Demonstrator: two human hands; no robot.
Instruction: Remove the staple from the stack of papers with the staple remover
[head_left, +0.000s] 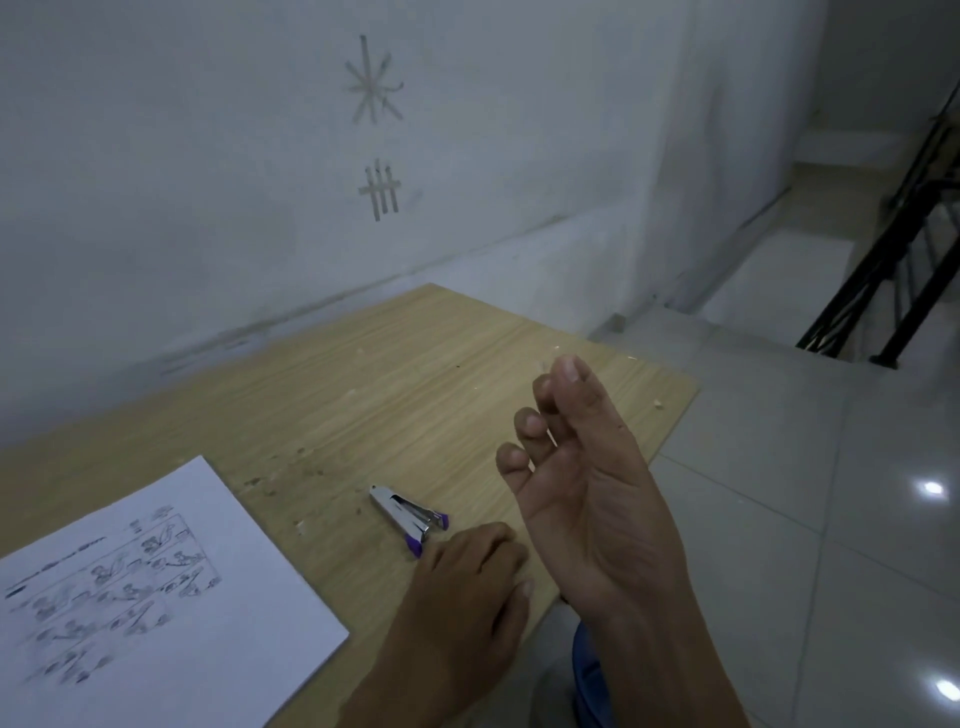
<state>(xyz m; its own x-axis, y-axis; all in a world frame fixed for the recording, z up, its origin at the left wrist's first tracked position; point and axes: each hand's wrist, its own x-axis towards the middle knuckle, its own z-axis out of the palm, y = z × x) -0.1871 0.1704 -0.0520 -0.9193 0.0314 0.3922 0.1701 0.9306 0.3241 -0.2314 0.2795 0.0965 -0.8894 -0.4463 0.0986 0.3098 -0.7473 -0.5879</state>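
Observation:
The stack of papers, its top sheet printed with drawings, lies flat on the wooden table at the lower left. Right of it lies the silver staple remover with purple grips, and no hand holds it. My left hand rests on the table with its fingers curled under, its knuckles just short of the remover's purple end. My right hand is raised above the table's right edge, palm turned left, thumb pinched against the index finger. A tiny thin sliver, apparently the staple, shows at the pinch.
A white wall with tape marks runs behind the table. Small crumbs and specks dot the tabletop. Beyond the table's right edge is a tiled floor, with a black metal railing at the far right.

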